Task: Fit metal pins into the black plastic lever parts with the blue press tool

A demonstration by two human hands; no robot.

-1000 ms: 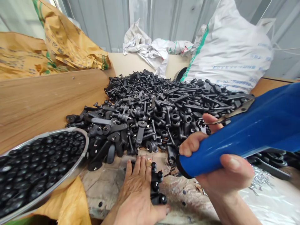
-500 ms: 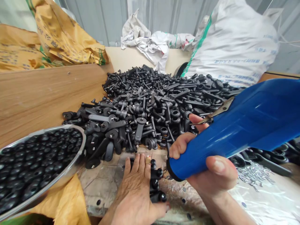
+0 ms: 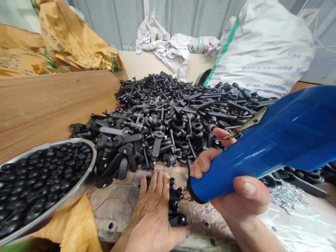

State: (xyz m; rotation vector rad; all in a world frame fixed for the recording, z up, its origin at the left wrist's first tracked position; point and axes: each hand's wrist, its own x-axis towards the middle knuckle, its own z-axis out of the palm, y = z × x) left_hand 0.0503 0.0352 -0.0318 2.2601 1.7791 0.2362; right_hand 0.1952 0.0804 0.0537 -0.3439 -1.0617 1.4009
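Note:
My left hand (image 3: pixel 154 210) lies palm down over a row of small black parts (image 3: pixel 174 205) at the front of the work surface, fingers stretched forward and thumb out to the right. Rounded ends of the parts stick out on its right side; the rest is hidden under the palm. Wrapped round a blue tool (image 3: pixel 236 157) is my right hand (image 3: pixel 228 178). The tool is tilted, its black-rimmed end low and just right of the parts, and a worn metal piece (image 3: pixel 246 123) runs along its upper side.
A large heap of black handle-like parts (image 3: pixel 157 115) fills the middle. At left stands a metal bowl (image 3: pixel 93 154) of black knobs, beside a wooden board (image 3: pixel 52 108). Small silver pins (image 3: pixel 287 196) lie at right. A white sack (image 3: pixel 265 52) and yellow sacks (image 3: pixel 76 38) stand behind.
The blue tool and my right hand have shifted very slightly to the right in the view. My left hand stays over the parts.

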